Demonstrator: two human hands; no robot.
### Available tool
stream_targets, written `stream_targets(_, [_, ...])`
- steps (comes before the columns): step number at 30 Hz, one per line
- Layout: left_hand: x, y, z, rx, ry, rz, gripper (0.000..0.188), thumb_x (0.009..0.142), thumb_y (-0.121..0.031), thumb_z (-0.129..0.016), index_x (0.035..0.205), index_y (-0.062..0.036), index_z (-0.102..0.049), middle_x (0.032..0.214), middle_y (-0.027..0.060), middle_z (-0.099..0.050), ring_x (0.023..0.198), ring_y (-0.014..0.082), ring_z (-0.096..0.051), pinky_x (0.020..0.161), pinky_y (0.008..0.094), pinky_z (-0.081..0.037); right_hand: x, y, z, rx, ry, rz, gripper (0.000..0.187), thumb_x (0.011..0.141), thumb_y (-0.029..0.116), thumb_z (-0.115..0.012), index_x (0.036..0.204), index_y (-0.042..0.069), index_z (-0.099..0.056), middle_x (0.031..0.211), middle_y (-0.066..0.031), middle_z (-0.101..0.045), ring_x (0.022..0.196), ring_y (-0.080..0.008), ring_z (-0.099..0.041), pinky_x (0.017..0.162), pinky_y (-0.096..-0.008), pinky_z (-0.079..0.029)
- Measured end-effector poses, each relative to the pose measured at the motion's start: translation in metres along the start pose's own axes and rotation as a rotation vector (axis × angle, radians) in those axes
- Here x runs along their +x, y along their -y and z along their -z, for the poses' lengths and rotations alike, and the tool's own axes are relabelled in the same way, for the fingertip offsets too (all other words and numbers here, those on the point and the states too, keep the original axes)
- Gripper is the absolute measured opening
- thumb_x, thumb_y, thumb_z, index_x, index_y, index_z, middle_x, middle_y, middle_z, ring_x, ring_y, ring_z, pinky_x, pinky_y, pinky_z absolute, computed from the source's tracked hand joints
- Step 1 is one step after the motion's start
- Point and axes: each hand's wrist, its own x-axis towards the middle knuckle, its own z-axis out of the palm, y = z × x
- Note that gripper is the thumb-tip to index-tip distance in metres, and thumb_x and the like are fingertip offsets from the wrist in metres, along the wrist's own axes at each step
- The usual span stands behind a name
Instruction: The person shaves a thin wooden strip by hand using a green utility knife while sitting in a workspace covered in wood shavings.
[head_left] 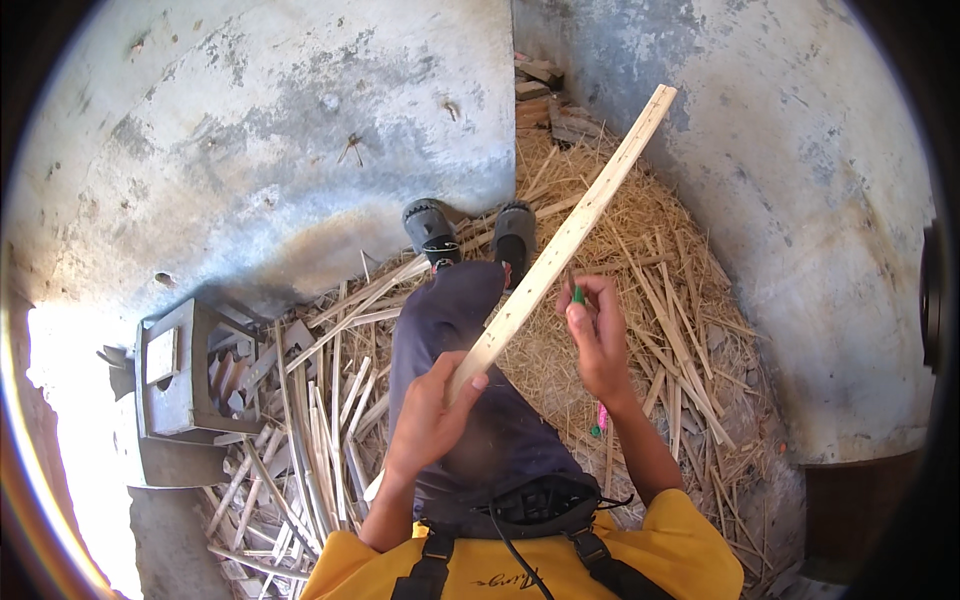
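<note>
A long, pale bamboo or wooden strip (pixel 568 238) with rows of small dark marks slants from my lap up to the right. My left hand (pixel 432 412) is closed around its lower end, thumb on top. Beside the strip's right edge, my right hand (pixel 597 335) pinches a small green tool (pixel 578 295) with a thin dark tip pointing up. Its exact kind is too small to make out. The strip passes above my dark trousers (pixel 440 330), and its far end is raised over the straw.
Straw and shavings (pixel 590 200) cover the floor, with loose thin strips (pixel 685 340) at right and more (pixel 335 430) at left. A pink and green object (pixel 601 418) lies near my right forearm. A grey box-like frame (pixel 185 370) stands left. Stained walls (pixel 300 120) close in ahead and right.
</note>
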Motion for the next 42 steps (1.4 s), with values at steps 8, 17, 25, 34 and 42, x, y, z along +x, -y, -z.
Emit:
stream_targets(8, [0.001, -0.005, -0.002, 0.007, 0.016, 0.038, 0.025, 0.107, -0.021, -0.066, 0.119, 0.0007, -0.064, 0.086, 0.0201, -0.071, 0.077, 0.0326, -0.071, 0.072, 0.0404, -0.051, -0.023, 0.025, -0.016, -0.340, 0.156, 0.263, 0.031, 0.096, 0.025, -0.081, 0.113, 0.002, -0.070, 0.092, -0.0136, -0.074, 0.075, -0.0269, -0.076, 0.064, -0.0356, -0.058])
stream_targets(17, [0.001, 0.000, -0.003, -0.033, 0.029, 0.018, 0.023, 0.111, -0.021, -0.060, 0.115, 0.0011, -0.062, 0.078, 0.0162, -0.063, 0.069, 0.0260, -0.060, 0.064, 0.0381, -0.046, -0.026, 0.028, -0.024, -0.376, 0.190, 0.354, 0.029, 0.092, 0.024, -0.084, 0.110, 0.004, -0.073, 0.087, -0.0112, -0.073, 0.067, -0.0281, -0.071, 0.058, -0.0379, -0.055])
stream_targets(25, [-0.002, -0.002, -0.004, 0.011, -0.003, -0.001, 0.022, 0.108, -0.020, -0.064, 0.114, 0.0004, -0.061, 0.077, 0.0237, -0.065, 0.071, 0.0431, -0.067, 0.063, 0.0448, -0.048, -0.026, 0.035, -0.022, -0.387, 0.180, 0.362, 0.029, 0.091, 0.021, -0.085, 0.111, 0.003, -0.076, 0.087, -0.0119, -0.074, 0.067, -0.0267, -0.072, 0.057, -0.0363, -0.055])
stream_targets(34, [-0.006, -0.001, -0.008, 0.070, -0.044, -0.014, 0.021, 0.109, -0.020, -0.063, 0.115, 0.0002, -0.062, 0.075, 0.0148, -0.066, 0.065, 0.0272, -0.065, 0.063, 0.0384, -0.048, -0.027, 0.034, -0.020, -0.440, 0.161, 0.372, 0.026, 0.091, 0.021, -0.085, 0.108, 0.004, -0.077, 0.088, -0.0106, -0.075, 0.066, -0.0263, -0.073, 0.056, -0.0364, -0.056])
stream_targets(42, [-0.010, -0.004, -0.004, 0.107, -0.054, -0.017, 0.021, 0.108, -0.021, -0.064, 0.113, -0.0002, -0.062, 0.075, 0.0204, -0.066, 0.068, 0.0407, -0.067, 0.063, 0.0435, -0.048, -0.024, 0.027, -0.017, -0.474, 0.129, 0.363, 0.026, 0.094, 0.024, -0.082, 0.108, 0.002, -0.077, 0.085, -0.0106, -0.076, 0.064, -0.0243, -0.073, 0.056, -0.0359, -0.056])
